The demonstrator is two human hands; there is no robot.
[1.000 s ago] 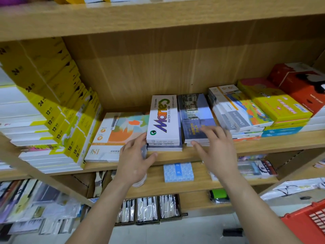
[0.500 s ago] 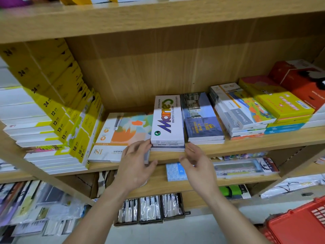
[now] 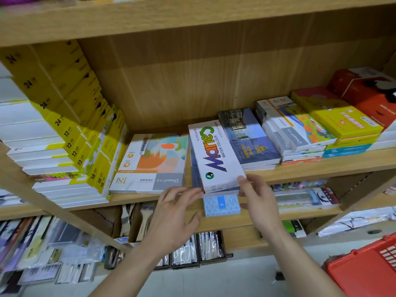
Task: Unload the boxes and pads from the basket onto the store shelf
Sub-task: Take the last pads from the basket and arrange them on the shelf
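Note:
A white Marie's water colour box [image 3: 216,155] lies on a small stack at the front of the wooden store shelf [image 3: 321,170], now skewed with its near end to the right. My left hand [image 3: 173,213] touches the near left corner of that stack with straight fingers. My right hand [image 3: 257,198] pinches the box's near right corner. To the left lies a paint box [image 3: 150,163] with an orange print. A blue pad [image 3: 248,138] lies to the right. The red basket [image 3: 364,269] is at the bottom right; its inside is hidden.
Tall stacks of yellow and white boxes [image 3: 64,136] fill the shelf's left end. White, yellow and red boxes [image 3: 321,123] are piled on the right. A lower shelf holds a small blue packet [image 3: 221,205] and brush packs. The upper shelf board [image 3: 192,16] hangs close above.
My right hand came back from the blue pad to the near right corner of the water colour box. The box has turned, its near end now further right. My left hand stayed at the stack's left corner.

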